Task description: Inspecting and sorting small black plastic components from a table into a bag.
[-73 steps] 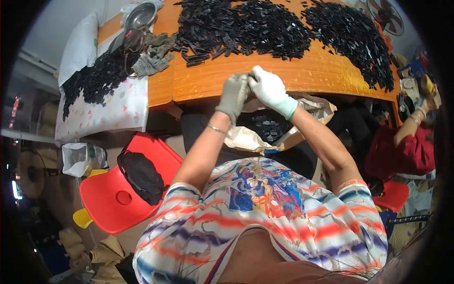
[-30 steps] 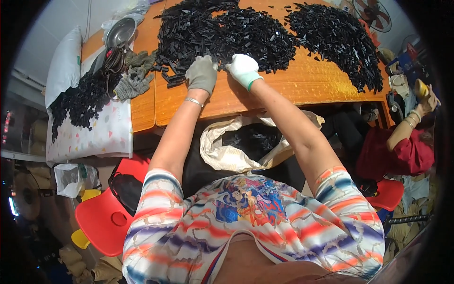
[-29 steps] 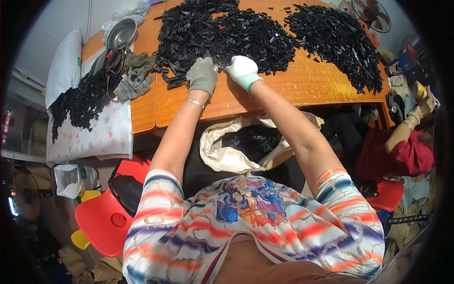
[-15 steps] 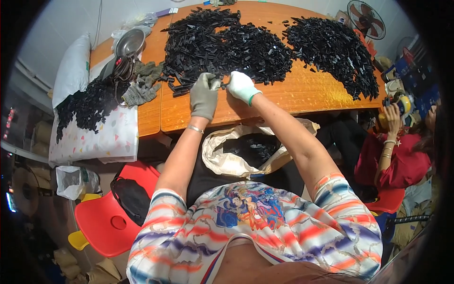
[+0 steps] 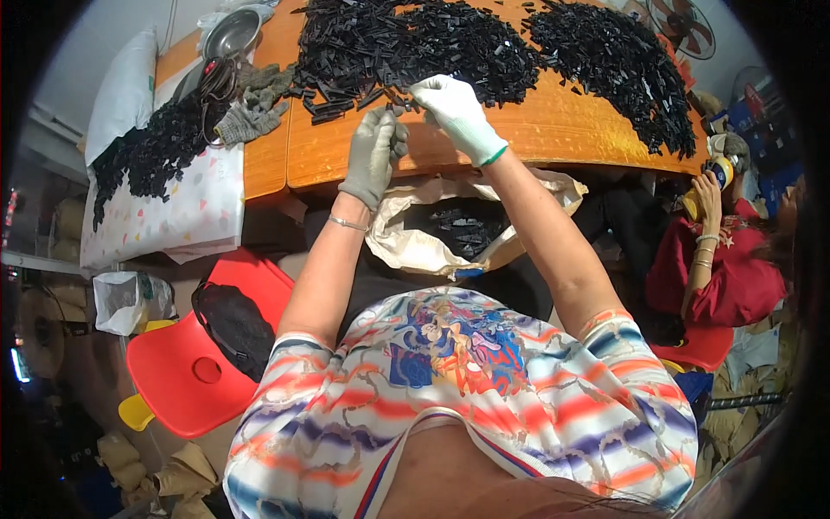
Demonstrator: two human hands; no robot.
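Note:
My left hand [image 5: 373,156], in a grey glove, is over the near edge of the wooden table with its fingers curled. A small black piece [image 5: 398,110] shows at its fingertips. Just to the right, my right hand [image 5: 458,114], in a white glove with a green cuff, has its thumb and fingers pinched; what lies between them is hidden. Beyond both hands spreads a pile of black strip-like pieces [image 5: 432,43]. Below them, at my lap, an open pale sack [image 5: 419,253] holds more dark pieces [image 5: 462,227].
Another black pile [image 5: 614,73] covers the table's right side. At left are a metal bowl [image 5: 232,35], grey gloves [image 5: 251,121] and black pieces on a patterned sheet [image 5: 207,208]. A red chair [image 5: 177,381] stands left; a person in red [image 5: 726,268] sits right, holding a yellow object.
The view has tilted, so the table sits higher in the picture. My left hand has drawn back toward the table's near edge. The right hand stays by the pile, fingers pinched.

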